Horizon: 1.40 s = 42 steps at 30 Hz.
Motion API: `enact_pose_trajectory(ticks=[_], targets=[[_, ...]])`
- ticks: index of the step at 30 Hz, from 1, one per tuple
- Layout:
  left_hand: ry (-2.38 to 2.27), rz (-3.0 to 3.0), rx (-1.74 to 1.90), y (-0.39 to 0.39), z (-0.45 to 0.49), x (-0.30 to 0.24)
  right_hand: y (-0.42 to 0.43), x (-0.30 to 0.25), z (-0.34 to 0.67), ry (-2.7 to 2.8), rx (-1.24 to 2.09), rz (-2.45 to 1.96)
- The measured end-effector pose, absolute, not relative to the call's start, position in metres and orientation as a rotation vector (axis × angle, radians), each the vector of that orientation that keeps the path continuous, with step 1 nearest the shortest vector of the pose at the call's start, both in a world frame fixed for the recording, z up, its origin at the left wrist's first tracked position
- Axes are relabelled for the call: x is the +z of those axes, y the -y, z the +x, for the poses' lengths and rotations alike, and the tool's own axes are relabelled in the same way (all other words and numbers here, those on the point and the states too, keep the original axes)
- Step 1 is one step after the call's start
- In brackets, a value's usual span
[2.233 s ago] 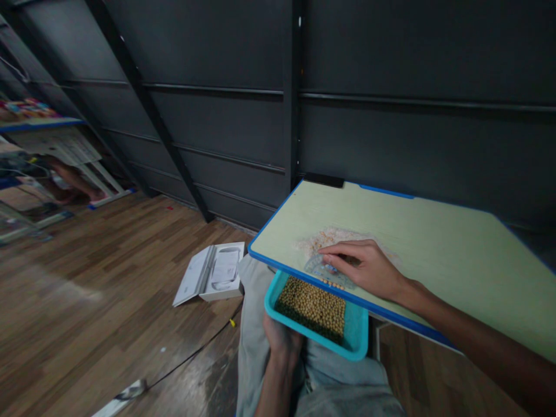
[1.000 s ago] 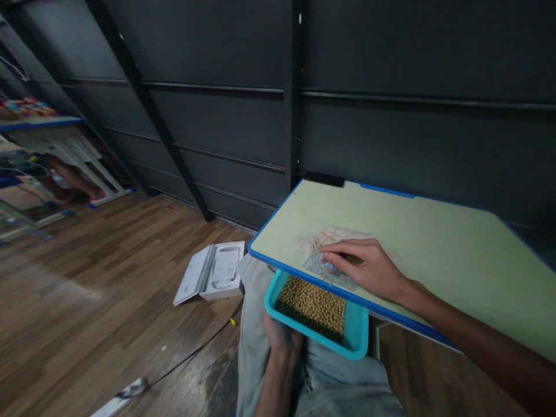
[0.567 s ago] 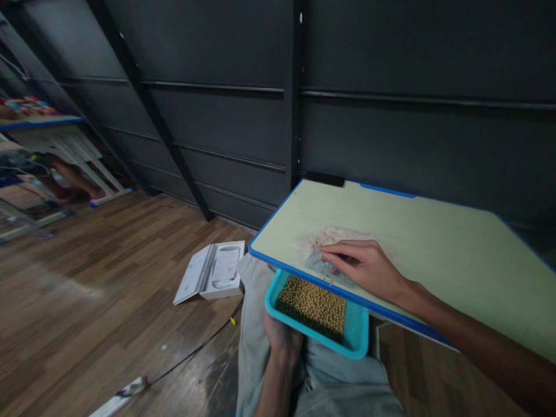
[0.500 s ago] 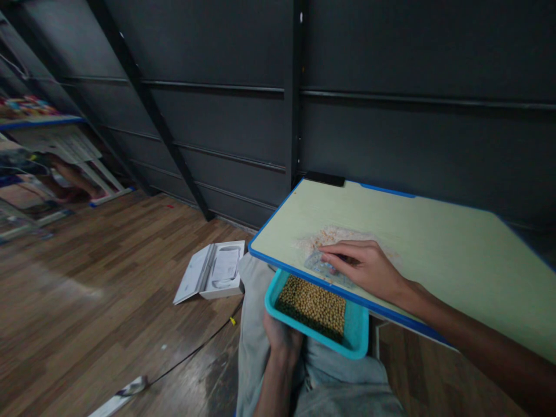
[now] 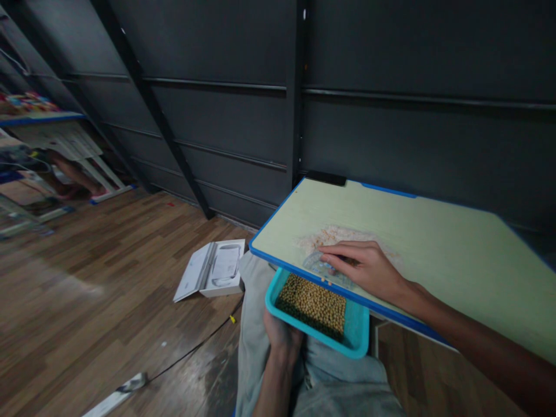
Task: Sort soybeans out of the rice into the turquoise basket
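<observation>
My right hand [image 5: 369, 269] lies on the pale green desk [image 5: 434, 249] near its front left edge, fingers pressed on a clear plastic protractor [image 5: 324, 269]. The protractor rests against a patch of mixed pale grains [image 5: 334, 236], and a few yellow beans sit at the desk edge. Below that edge my left hand [image 5: 280, 336] holds up a teal tray [image 5: 358, 336] from underneath; its fingers are hidden. The tray is filled with yellow beans [image 5: 315, 304].
The desk has a blue rim [image 5: 278, 263] and stands against a dark panelled wall [image 5: 391, 133]. An open white box [image 5: 215, 272] and a black cable [image 5: 195, 350] lie on the wooden floor. A blue-edged desk [image 5: 39, 119] and someone's legs show at far left.
My right hand has slid the protractor slightly back and forth near the desk edge. The tray and my left hand have stayed in place.
</observation>
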State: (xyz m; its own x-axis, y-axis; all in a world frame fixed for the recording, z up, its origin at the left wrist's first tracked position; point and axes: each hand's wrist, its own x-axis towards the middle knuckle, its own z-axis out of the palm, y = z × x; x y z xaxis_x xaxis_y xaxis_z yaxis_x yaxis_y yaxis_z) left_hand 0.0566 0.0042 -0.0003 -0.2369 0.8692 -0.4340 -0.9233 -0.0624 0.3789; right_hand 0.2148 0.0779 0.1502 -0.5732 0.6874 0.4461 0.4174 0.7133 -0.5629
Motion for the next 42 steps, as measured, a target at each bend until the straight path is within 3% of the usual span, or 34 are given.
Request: enact_pose_trajectory(ticks=[25, 42], targets=[[-0.657, -0.077, 1.703, -0.005, 0.056, 0.0, -0.073, 0.154, 0.212, 2.275, 0.551, -0.821], [-0.732, -0.176, 1.701, -0.004, 0.054, 0.002, -0.112, 0.165, 0.237, 2.068, 0.216, -1.005]])
